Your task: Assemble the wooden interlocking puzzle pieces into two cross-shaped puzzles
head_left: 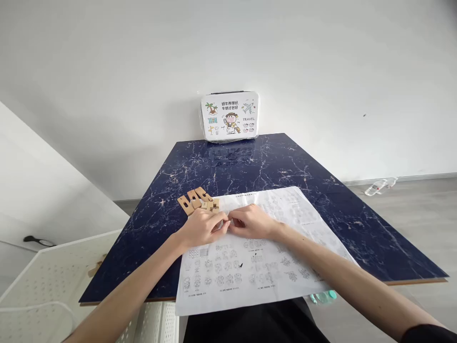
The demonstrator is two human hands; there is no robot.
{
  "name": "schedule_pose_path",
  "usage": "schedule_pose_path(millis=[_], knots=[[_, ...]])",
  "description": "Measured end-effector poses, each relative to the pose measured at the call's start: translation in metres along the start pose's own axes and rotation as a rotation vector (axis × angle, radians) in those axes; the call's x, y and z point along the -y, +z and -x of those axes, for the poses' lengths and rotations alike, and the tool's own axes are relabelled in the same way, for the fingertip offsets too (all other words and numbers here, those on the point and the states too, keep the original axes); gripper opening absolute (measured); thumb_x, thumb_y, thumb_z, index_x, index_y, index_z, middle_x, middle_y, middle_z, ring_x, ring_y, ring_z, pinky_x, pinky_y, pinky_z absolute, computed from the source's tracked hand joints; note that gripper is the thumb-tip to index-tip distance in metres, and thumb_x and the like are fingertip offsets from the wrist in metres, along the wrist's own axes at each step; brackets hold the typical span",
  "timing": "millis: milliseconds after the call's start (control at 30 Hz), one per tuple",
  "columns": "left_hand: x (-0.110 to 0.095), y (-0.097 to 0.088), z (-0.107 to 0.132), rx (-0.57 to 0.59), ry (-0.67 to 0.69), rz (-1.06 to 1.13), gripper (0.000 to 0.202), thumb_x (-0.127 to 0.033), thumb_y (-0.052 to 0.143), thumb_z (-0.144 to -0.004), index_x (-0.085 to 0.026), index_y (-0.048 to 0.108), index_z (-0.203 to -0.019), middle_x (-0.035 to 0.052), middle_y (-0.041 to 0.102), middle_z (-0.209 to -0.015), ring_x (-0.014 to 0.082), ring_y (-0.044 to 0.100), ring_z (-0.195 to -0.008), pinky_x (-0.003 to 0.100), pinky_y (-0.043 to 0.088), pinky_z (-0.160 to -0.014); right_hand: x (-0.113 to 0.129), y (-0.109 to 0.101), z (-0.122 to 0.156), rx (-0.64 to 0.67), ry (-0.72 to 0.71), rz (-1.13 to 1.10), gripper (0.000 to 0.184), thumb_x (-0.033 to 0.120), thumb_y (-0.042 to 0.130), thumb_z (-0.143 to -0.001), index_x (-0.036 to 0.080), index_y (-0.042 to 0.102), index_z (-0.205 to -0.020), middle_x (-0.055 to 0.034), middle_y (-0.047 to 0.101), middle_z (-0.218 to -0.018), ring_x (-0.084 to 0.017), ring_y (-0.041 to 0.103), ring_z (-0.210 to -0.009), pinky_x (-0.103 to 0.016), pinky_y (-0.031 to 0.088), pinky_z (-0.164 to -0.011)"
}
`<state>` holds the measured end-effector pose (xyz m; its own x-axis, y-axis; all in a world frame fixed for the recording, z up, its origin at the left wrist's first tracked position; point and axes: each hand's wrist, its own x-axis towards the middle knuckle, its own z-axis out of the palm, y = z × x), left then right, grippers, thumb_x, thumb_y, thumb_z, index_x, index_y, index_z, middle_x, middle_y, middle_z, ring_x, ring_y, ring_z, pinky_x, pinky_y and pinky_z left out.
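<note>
My left hand (203, 226) and my right hand (254, 222) meet over a large printed sheet of paper (264, 281), fingertips touching or nearly so. Both are closed in a pinch with thumb against forefinger. Whatever lies between the fingertips, if anything, is too small or hidden to make out. Just beyond my left hand is a group of wooden puzzle pieces (186, 205), flat slotted plates with numbers and some smaller notched blocks. The paper carries rows of line-drawn diagrams and hangs slightly over the table's near edge.
The dark blue marbled table (235, 166) reaches to the wall, where a white cartoon-printed case (230, 116) stands upright. On the floor at right lies a clear plastic bottle (375, 187). A white perforated surface (53, 271) is low at left, and another bottle (323, 297) shows under the table.
</note>
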<state>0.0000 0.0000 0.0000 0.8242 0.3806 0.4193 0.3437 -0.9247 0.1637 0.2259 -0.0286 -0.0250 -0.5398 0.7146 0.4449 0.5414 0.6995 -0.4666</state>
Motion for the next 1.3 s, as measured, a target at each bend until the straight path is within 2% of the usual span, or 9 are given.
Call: schedule_pose_path(millis=[200,600,1300], knots=[[0.0011,0.0019,0.0003,-0.057,0.052,-0.016,0.016,-0.026,0.053,-0.104,-0.019,0.059,-0.091,-0.0056,0.06,-0.057,0.0107,0.056,-0.047,0.025,0.038,-0.049,-0.0029,0.0026,0.0002,0.002,-0.019,0.014,0.02,0.022,0.055,-0.09,0.019,0.054,-0.071,0.0035,0.056,-0.06,-0.009,0.039,-0.052,-0.025,0.029,-0.054],[0.0007,-0.0002,0.0,-0.077,0.081,-0.049,0.013,-0.022,0.056,-0.102,-0.019,0.058,-0.09,-0.0074,0.056,-0.055,0.0095,0.054,-0.046,0.025,0.035,-0.048,-0.0019,0.0031,-0.0002,0.012,0.004,0.004,0.018,0.02,0.055,-0.089,0.019,0.054,-0.071,0.0033,0.056,-0.062,-0.009,0.04,-0.053,-0.024,0.028,-0.055],[-0.0001,-0.0017,0.0003,-0.065,0.082,-0.047,0.015,-0.021,0.055,-0.102,-0.019,0.057,-0.087,-0.0073,0.056,-0.055,0.009,0.054,-0.046,0.024,0.037,-0.048,-0.0035,0.0046,0.0001,0.007,0.006,0.005,0.016,0.018,0.056,-0.09,0.018,0.058,-0.074,0.0037,0.057,-0.062,-0.009,0.04,-0.053,-0.024,0.028,-0.054]])
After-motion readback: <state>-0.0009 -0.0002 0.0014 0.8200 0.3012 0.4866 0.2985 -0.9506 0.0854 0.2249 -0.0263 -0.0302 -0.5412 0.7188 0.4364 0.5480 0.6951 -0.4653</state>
